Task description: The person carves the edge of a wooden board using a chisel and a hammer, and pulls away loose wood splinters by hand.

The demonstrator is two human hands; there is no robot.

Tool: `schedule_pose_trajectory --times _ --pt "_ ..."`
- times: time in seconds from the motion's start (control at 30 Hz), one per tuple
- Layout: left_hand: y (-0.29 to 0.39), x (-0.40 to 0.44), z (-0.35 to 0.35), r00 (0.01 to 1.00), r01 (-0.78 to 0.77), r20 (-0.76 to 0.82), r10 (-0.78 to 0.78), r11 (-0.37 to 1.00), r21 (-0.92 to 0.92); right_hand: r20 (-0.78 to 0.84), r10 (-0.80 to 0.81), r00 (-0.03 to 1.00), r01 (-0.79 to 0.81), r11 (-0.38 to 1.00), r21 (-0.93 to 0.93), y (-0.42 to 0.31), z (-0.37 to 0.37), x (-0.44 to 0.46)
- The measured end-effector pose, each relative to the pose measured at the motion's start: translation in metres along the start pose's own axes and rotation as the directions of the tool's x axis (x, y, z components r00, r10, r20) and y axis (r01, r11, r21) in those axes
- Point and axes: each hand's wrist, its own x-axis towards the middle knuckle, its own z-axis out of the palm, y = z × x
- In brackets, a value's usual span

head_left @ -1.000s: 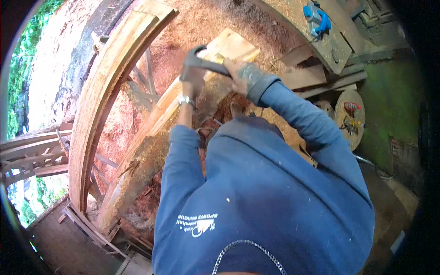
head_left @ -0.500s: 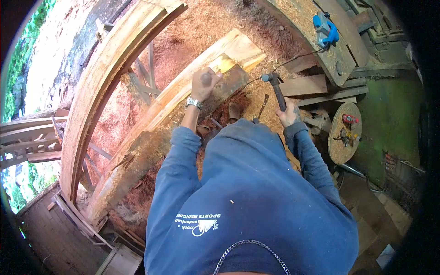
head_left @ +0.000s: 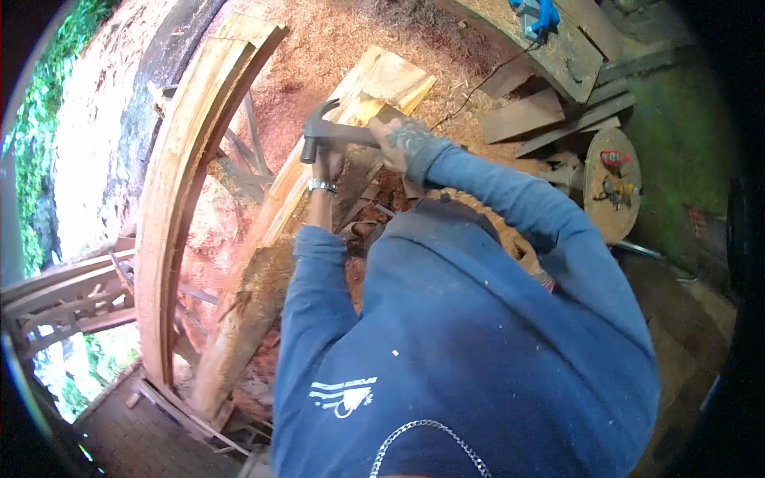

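Observation:
My right hand [head_left: 390,145] is closed round the handle of a claw hammer [head_left: 347,135]. The hammer's head hangs just above my left hand [head_left: 328,163], which wears a metal watch and is partly covered by it. Motion blurs that left fist. Half a second ago the round end of a tool handle showed in its grip; the working end is hidden. Under both hands lies a long, thick timber beam [head_left: 275,211], pale and freshly cut along one side, with rough dark bark on the other.
A curved timber [head_left: 171,191] stands along the left. Wood shavings [head_left: 319,60] cover the ground. A blue power tool [head_left: 535,17] with a cord rests on a board at the upper right. Short planks [head_left: 522,117] and a round stool top [head_left: 610,195] with small items are at the right.
My right hand has swung the hammer up and leftward, from beside my body to over my left hand. My left hand has shifted slightly left and down in view; the whole view has turned a little.

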Motion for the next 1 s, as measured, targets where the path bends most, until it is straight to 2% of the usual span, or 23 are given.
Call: schedule_pose_trajectory --times 0.03,0.07,0.1,0.13,0.2,0.23,0.27,0.3,0.33,0.37,0.4,0.47,0.5,0.53,0.6,0.67,0.7,0.73,0.8,0.87,0.93,0.97,1.0 --pt "-0.007 -0.001 -0.009 0.985 -0.163 0.105 0.136 0.932 0.323 0.022 0.027 0.999 -0.028 0.999 0.034 -0.004 -0.01 -0.006" --pt "-0.011 0.003 -0.007 0.934 -0.356 0.251 0.255 0.74 0.571 0.043 0.031 0.999 -0.034 0.998 0.047 -0.01 -0.03 -0.006" --pt "-0.007 0.0 -0.013 0.878 -0.422 0.3 0.373 0.304 0.854 0.081 0.051 0.995 -0.057 0.996 0.075 -0.013 -0.038 -0.014" --pt "0.005 -0.013 0.004 0.889 -0.396 0.265 0.373 0.338 0.854 0.057 0.074 0.996 -0.08 0.99 0.114 -0.012 -0.034 -0.027" --pt "0.019 -0.034 0.035 0.854 -0.418 0.248 0.458 0.318 0.851 -0.025 0.091 0.996 -0.086 0.983 0.16 0.007 -0.036 -0.033" --pt "0.022 -0.025 0.018 0.825 -0.528 0.249 0.507 0.535 0.659 -0.063 0.159 0.985 -0.148 0.977 0.152 0.021 -0.028 -0.038" --pt "0.026 -0.029 0.025 0.82 -0.471 -0.057 0.57 0.728 0.498 -0.092 0.204 0.975 -0.186 0.967 0.175 0.028 -0.029 -0.046" --pt "0.036 -0.011 -0.002 0.839 -0.489 -0.121 0.531 0.832 0.26 -0.125 0.245 0.961 -0.219 0.956 0.194 0.035 -0.032 -0.053" --pt "0.043 0.001 -0.035 0.862 -0.482 -0.179 0.475 0.876 0.006 -0.145 0.287 0.947 -0.252 0.943 0.217 0.042 -0.033 -0.065" --pt "0.045 -0.015 0.007 0.841 -0.466 -0.286 0.46 0.883 0.05 -0.151 0.337 0.929 -0.299 0.927 0.226 0.06 -0.017 -0.08" --pt "0.042 -0.012 0.016 0.795 -0.505 -0.328 0.509 0.857 0.105 -0.166 0.382 0.909 -0.34 0.911 0.233 0.079 -0.005 -0.091" --pt "0.037 -0.018 0.054 0.708 -0.524 -0.381 0.595 0.804 0.281 -0.041 0.508 0.86 -0.482 0.837 0.26 0.087 -0.008 -0.115" --pt "0.034 -0.021 0.067 0.679 -0.55 -0.36 0.64 0.768 0.329 -0.036 0.548 0.836 -0.521 0.813 0.259 0.091 -0.003 -0.13" --pt "0.03 -0.017 0.057 0.681 -0.545 -0.241 0.692 0.698 0.465 -0.033 0.588 0.808 -0.561 0.786 0.258 0.1 0.007 -0.146" --pt "0.036 -0.03 0.044 0.78 -0.578 0.091 0.62 0.655 0.487 -0.174 0.535 0.827 -0.514 0.844 0.154 0.135 0.045 -0.188" --pt "0.066 -0.063 0.075 0.752 -0.653 0.225 0.62 0.651 0.387 -0.071 0.636 0.768 -0.619 0.766 0.174 0.14 0.052 -0.208" --pt "0.08 -0.065 0.063 0.757 -0.653 0.238 0.608 0.698 0.294 -0.015 0.68 0.733 -0.668 0.723 0.176 0.139 0.055 -0.217" --pt "0.093 -0.07 0.066 0.718 -0.695 0.257 0.647 0.685 0.219 0.005 0.695 0.719 -0.686 0.708 0.168 0.14 0.059 -0.222" --pt "0.105 -0.072 0.051 0.693 -0.721 0.209 0.69 0.665 0.196 0.042 0.716 0.697 -0.713 0.685 0.15 0.143 0.07 -0.228" --pt "0.104 -0.077 0.036 0.712 -0.692 0.103 0.695 0.669 0.271 0.02 0.703 0.711 -0.7 0.705 0.112 0.153 0.088 -0.229" --pt "0.103 -0.081 0.022 0.746 -0.645 0.088 0.66 0.683 0.344 -0.024 0.657 0.753 -0.653 0.752 0.091 0.156 0.097 -0.224" --pt "0.101 -0.082 0.018 0.729 -0.665 0.089 0.678 0.673 0.323 0.04 0.645 0.763 -0.646 0.761 0.052 0.157 0.093 -0.217" --pt "0.1 -0.083 0.014 0.73 -0.659 0.073 0.679 0.672 0.337 0.037 0.618 0.786 -0.618 0.782 0.078 0.158 0.091 -0.21"
